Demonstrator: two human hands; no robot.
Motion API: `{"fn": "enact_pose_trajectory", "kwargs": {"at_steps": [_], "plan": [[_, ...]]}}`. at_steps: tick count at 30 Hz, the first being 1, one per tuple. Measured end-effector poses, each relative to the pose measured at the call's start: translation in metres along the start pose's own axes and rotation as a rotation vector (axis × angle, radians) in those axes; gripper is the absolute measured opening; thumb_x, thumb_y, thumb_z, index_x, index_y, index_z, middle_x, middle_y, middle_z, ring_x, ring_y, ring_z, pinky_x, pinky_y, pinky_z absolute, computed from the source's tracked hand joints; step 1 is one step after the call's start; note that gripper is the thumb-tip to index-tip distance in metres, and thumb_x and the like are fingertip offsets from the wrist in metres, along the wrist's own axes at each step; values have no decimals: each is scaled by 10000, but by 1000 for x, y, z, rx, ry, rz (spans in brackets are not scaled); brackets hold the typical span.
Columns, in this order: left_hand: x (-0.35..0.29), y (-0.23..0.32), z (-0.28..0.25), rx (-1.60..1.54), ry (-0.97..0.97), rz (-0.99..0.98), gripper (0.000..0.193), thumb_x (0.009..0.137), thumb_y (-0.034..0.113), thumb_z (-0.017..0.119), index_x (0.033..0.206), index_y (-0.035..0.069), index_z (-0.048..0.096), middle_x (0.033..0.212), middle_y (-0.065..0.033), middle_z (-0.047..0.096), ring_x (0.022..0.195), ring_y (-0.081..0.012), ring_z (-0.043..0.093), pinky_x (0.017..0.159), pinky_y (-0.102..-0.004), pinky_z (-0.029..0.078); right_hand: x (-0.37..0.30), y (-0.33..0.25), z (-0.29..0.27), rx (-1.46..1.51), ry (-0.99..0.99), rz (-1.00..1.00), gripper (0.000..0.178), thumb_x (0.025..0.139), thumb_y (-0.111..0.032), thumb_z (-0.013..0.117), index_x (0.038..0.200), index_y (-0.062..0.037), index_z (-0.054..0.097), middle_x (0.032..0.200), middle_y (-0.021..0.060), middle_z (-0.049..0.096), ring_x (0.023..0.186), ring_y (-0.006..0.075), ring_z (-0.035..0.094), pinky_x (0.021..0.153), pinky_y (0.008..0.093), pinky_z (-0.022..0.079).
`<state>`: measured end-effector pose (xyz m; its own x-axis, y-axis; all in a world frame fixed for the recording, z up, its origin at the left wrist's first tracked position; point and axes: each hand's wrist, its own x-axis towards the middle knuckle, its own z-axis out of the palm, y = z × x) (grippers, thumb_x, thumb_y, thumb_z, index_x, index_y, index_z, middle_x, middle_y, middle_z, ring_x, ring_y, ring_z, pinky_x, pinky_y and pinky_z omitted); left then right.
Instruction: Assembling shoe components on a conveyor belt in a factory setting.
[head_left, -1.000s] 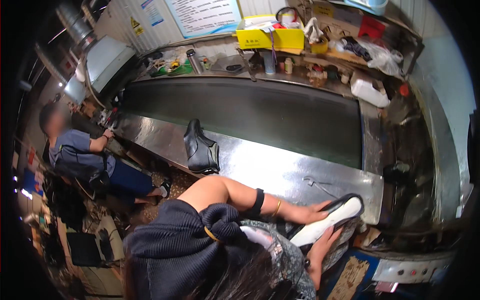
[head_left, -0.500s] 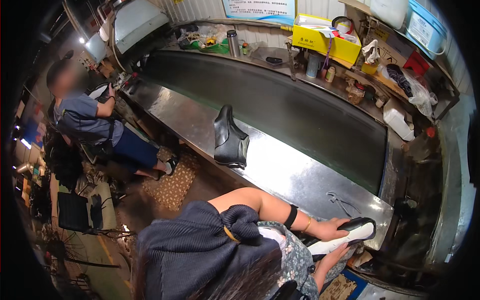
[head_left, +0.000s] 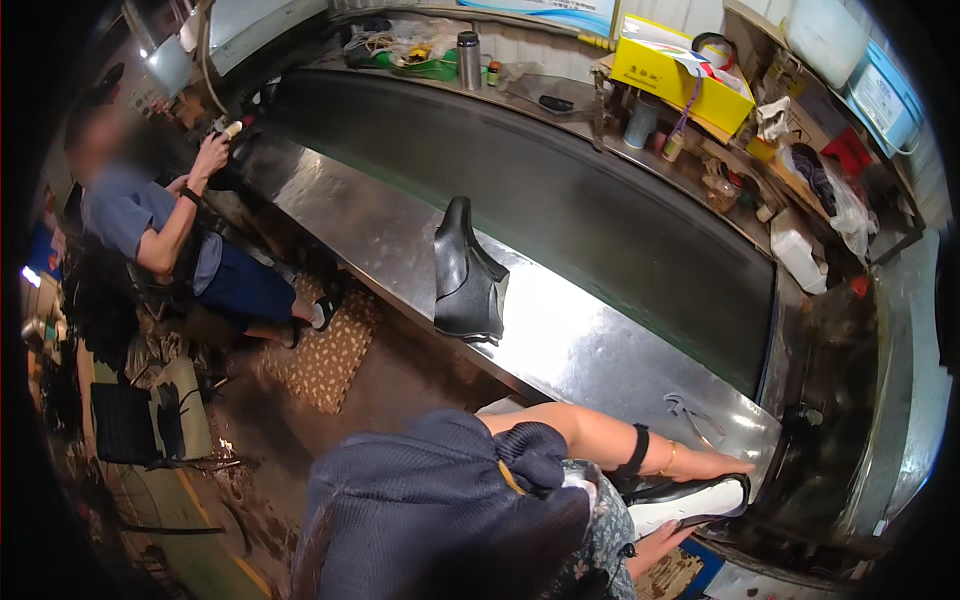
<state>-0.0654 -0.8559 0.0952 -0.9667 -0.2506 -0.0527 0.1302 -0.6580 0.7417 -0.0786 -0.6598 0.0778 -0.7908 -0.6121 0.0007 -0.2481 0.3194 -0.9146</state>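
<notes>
A black shoe (head_left: 690,503) lies over my lap with its pale white underside turned up. My right hand (head_left: 657,550) grips it along the near side, its fingertips partly hidden by the shoe. Along the far edge of the shoe, my left hand (head_left: 712,465) lies stretched out with straight fingers, grasping nothing that shows. Just beyond that hand, a metal hand tool with long handles (head_left: 695,418), like pliers, rests on the shiny metal bench (head_left: 560,350). Farther left on the bench stands a black ankle boot (head_left: 468,290).
A dark conveyor belt (head_left: 520,200) runs behind the metal ledge. Beyond it a shelf holds a steel flask (head_left: 469,62), a yellow box (head_left: 680,75) and a white jug (head_left: 797,250). At the far left, a co-worker (head_left: 160,220) sits by the line.
My left hand has let go of the shoe's top and straightened its fingers toward the toe end. My right hand still holds the shoe. The co-worker's hand has risen. The view has shifted slightly.
</notes>
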Motion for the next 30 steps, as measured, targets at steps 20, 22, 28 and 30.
{"fn": "enact_pose_trajectory", "kwargs": {"at_steps": [20,22,28,30], "plan": [[35,-17,15,-25,-367,-23,497,847,286,671,1299,106,570,1292,-117,471,1217,-257,468,1001,-349,401,115,-19,-65,648,-297,64,412,1028,-267,410,1361,-31,471,1341,126,495,1237,241,482,1077,351,352],[24,-9,18,439,-221,78,505,897,225,632,1365,95,492,1250,-119,459,1237,-286,439,1070,-377,326,115,-22,-57,513,-186,74,408,1027,-289,424,1330,-25,493,1304,122,514,1187,235,506,1045,352,377],[38,-15,0,585,-275,428,491,906,207,605,1344,50,445,1285,-139,465,1256,-281,431,1076,-355,318,127,-35,-41,208,18,47,446,1037,-320,401,1361,-24,482,1327,128,510,1184,256,510,1028,393,398],[34,-8,-7,333,-339,75,630,850,263,698,1378,61,419,1352,-134,440,1295,-276,407,1097,-348,299,118,-47,-61,914,-453,187,483,1037,-290,395,1440,-24,406,1383,132,473,1233,265,494,1058,403,388]]}}
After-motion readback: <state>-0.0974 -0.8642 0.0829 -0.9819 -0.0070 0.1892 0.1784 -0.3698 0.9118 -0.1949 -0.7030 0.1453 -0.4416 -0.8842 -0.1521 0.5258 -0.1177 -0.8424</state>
